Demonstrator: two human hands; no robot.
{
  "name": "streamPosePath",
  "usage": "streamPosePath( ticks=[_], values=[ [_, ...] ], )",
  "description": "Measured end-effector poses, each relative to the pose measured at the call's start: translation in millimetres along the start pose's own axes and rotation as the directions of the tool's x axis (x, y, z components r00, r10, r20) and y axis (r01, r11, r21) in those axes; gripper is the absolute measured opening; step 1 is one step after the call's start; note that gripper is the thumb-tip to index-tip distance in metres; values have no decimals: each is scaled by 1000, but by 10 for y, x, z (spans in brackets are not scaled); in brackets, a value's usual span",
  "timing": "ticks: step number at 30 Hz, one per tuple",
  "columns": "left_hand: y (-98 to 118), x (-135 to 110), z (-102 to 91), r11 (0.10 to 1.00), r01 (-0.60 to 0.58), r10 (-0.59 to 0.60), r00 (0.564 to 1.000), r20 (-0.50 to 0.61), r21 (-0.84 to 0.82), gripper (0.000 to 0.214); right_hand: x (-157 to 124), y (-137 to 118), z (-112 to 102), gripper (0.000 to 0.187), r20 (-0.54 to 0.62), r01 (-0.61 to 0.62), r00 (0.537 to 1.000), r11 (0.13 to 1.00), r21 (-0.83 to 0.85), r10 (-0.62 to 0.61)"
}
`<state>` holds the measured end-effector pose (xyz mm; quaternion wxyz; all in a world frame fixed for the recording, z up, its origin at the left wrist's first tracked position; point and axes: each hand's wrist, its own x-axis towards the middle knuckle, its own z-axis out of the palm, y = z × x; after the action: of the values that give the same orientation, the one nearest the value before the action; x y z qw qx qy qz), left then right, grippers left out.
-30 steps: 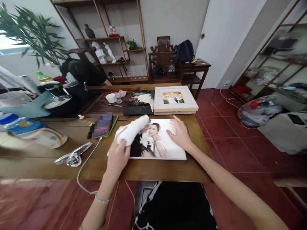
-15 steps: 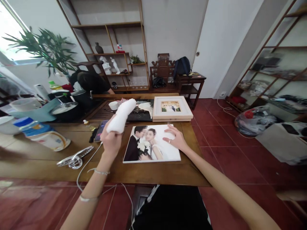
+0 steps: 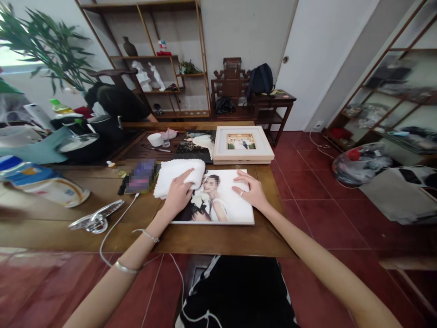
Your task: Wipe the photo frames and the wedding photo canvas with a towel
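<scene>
A large unframed wedding photo print (image 3: pixel 223 207) lies flat on the wooden table (image 3: pixel 218 239) in front of me. My left hand (image 3: pixel 178 195) presses a folded white cloth (image 3: pixel 174 175) down onto the print's upper left corner, fingers closed over the cloth. My right hand (image 3: pixel 248 191) rests on the print's right part with its fingers spread flat, a ring on one finger. Just behind the print sits a white-framed photo (image 3: pixel 242 144), and a dark photo print (image 3: pixel 196 145) lies to its left.
A phone (image 3: pixel 141 176) with a white cable (image 3: pixel 111 228) lies left of the cloth. Further left are a metal tool (image 3: pixel 95 218) and a lying plastic bottle (image 3: pixel 44 184). A person in black (image 3: pixel 118 102) sits beyond the table. Bags (image 3: pixel 367 161) are on the red tile floor at right.
My left hand, which held the rolled cloth up in the air half a second ago, has brought it down onto the print's upper left corner. My right hand has stayed on the print.
</scene>
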<state>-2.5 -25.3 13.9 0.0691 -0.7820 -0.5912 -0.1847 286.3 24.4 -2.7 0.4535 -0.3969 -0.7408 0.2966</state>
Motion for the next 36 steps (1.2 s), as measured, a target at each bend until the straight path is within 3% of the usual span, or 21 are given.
streamPosePath(
  ticks=[3, 7, 14, 24, 31, 36],
  values=[
    [-16, 6, 55, 1000, -7, 7, 1000, -6, 10, 32, -11, -26, 13, 25, 29, 34, 999, 993, -116, -31],
    [-63, -12, 117, 1000, -5, 5, 1000, -17, -12, 32, -11, -11, 11, 38, 168, 90, 984, 970, -225, -52],
    [-21, -22, 141, 999, 19, -22, 998, -64, -42, 29, -195, -25, -19, 39, 132, 89, 989, 974, -211, -61],
    [-29, 128, 96, 995, 92, -91, 995, -42, 26, 28, -247, -70, -44, 54, 295, 107, 955, 958, -267, -25],
    [-108, 225, 61, 998, -62, 64, 994, 86, -20, 33, -252, -61, -27, 58, 310, 79, 951, 962, -263, 7],
    [-14, 1, -61, 988, -156, 156, 979, 130, -9, 30, -252, -59, -7, 57, 297, 68, 955, 963, -260, 12]
  ],
)
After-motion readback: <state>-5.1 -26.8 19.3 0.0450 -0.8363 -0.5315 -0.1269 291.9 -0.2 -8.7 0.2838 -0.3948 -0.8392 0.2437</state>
